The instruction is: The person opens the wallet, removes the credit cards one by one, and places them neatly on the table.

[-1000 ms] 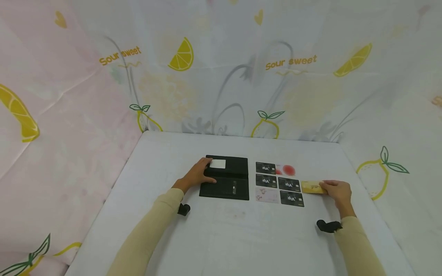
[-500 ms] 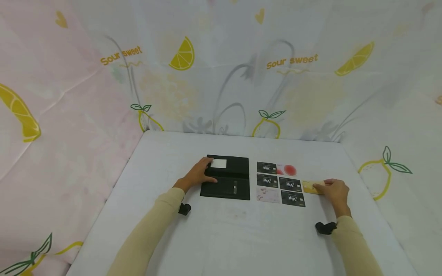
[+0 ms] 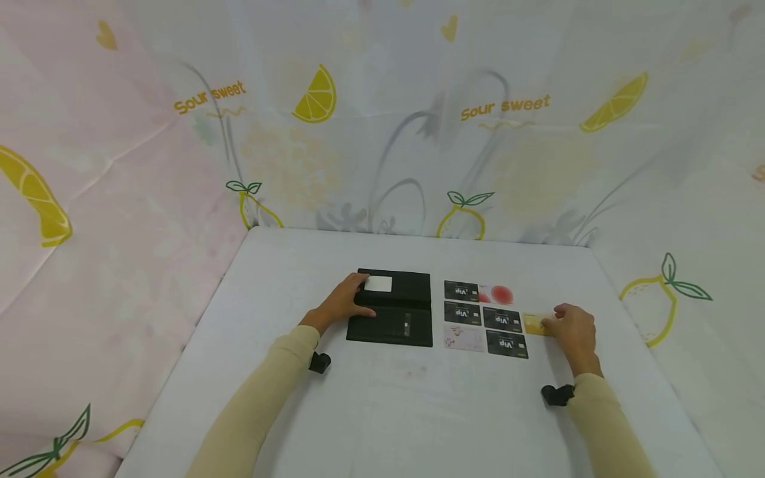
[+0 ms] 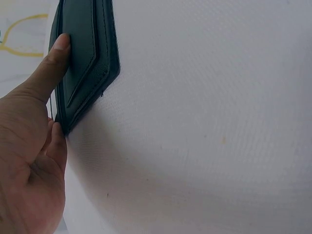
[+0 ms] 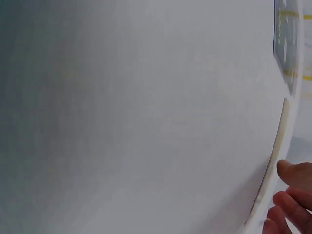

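Observation:
An open black wallet [image 3: 394,325] lies flat, a white rectangle [image 3: 380,284] showing on its far panel. My left hand [image 3: 338,302] holds the wallet's left side. In the left wrist view, the thumb [image 4: 54,61] presses on the leather while the other fingers bend at its edge, partly hidden. To the right, a gold card [image 3: 534,323] lies flat on the table. Over its right end is my right hand [image 3: 575,335], thumb and fingers apart. Seen nearly edge-on in the right wrist view, the gold card [image 5: 274,158] lies beside the thumb tip; contact is unclear.
Between wallet and gold card lie several black Vip cards [image 3: 502,320], a red-and-white card [image 3: 497,294] and a pale floral card [image 3: 463,337]. All rest on a white-covered table [image 3: 382,411]. A fruit-printed cloth [image 3: 382,119] rises behind and at both sides.
My right hand has let go of the gold card's right end and shifted slightly left, its fingers now spread. The card has stayed about where it was. My left hand and the wallet keep still.

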Action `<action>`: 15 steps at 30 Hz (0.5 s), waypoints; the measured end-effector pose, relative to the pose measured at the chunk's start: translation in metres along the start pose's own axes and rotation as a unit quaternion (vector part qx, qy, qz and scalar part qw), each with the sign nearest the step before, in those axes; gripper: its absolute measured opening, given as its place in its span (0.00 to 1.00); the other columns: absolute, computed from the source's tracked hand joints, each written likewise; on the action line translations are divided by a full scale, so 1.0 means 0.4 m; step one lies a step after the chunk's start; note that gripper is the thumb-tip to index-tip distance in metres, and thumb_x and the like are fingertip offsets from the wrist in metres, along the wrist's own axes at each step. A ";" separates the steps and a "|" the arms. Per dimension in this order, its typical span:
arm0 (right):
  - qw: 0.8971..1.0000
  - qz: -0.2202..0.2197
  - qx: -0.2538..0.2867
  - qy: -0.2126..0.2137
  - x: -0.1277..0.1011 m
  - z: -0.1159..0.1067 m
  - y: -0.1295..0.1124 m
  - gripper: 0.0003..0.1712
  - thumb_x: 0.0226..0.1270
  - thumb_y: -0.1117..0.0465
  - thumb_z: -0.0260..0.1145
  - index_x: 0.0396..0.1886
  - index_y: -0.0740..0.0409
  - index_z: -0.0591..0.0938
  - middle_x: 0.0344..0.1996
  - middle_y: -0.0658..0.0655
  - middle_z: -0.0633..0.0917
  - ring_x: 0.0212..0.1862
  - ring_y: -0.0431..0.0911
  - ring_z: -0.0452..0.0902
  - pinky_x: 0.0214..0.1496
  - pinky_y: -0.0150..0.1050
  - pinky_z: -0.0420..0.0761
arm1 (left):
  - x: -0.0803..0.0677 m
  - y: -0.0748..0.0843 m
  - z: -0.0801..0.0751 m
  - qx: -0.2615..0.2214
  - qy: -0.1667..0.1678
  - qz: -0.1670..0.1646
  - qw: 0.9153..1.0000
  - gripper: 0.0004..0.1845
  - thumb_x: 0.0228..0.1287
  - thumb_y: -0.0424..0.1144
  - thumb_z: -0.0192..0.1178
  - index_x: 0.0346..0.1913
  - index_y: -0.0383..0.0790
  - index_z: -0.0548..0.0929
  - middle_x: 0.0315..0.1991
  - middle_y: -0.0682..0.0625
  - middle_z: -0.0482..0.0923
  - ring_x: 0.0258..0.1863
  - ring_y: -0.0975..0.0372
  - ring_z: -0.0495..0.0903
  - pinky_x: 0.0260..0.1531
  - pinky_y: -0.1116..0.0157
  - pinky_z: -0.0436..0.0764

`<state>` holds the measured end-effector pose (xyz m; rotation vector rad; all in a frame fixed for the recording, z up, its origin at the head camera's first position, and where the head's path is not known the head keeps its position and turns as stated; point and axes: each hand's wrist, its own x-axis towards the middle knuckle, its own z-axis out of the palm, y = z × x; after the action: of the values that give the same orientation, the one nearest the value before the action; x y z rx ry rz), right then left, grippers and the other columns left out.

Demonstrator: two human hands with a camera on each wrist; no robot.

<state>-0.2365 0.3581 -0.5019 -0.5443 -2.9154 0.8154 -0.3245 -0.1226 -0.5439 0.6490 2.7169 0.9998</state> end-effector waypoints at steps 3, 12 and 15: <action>0.999 -0.036 0.010 0.020 -0.009 0.013 -0.037 0.20 0.64 0.64 0.64 0.50 0.76 0.79 0.46 0.73 0.81 0.47 0.65 0.78 0.43 0.57 0.81 | -0.001 0.002 -0.002 0.000 -0.001 -0.004 1.000 0.54 0.47 0.49 0.78 0.73 0.33 0.59 0.67 0.40 0.62 0.63 0.51 0.70 0.65 0.61 0.72; 0.990 -0.119 0.073 0.018 -0.019 0.072 -0.172 0.17 0.67 0.63 0.64 0.50 0.71 0.82 0.43 0.69 0.85 0.44 0.61 0.82 0.43 0.54 0.85 | -0.004 0.005 -0.007 0.002 -0.001 0.003 1.000 0.54 0.47 0.49 0.77 0.73 0.32 0.59 0.67 0.39 0.63 0.63 0.51 0.70 0.64 0.61 0.72; 0.987 -0.134 0.093 -0.004 -0.020 0.106 -0.211 0.17 0.67 0.62 0.64 0.50 0.70 0.83 0.42 0.67 0.85 0.44 0.59 0.82 0.41 0.51 0.86 | -0.004 0.003 -0.007 0.003 -0.001 0.006 1.000 0.54 0.47 0.49 0.77 0.73 0.32 0.59 0.67 0.39 0.63 0.63 0.51 0.70 0.64 0.61 0.72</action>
<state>-0.2624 0.2672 -0.4948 -0.1298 -2.7921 1.0336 -0.3235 -0.1240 -0.5409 0.6674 2.7180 0.9932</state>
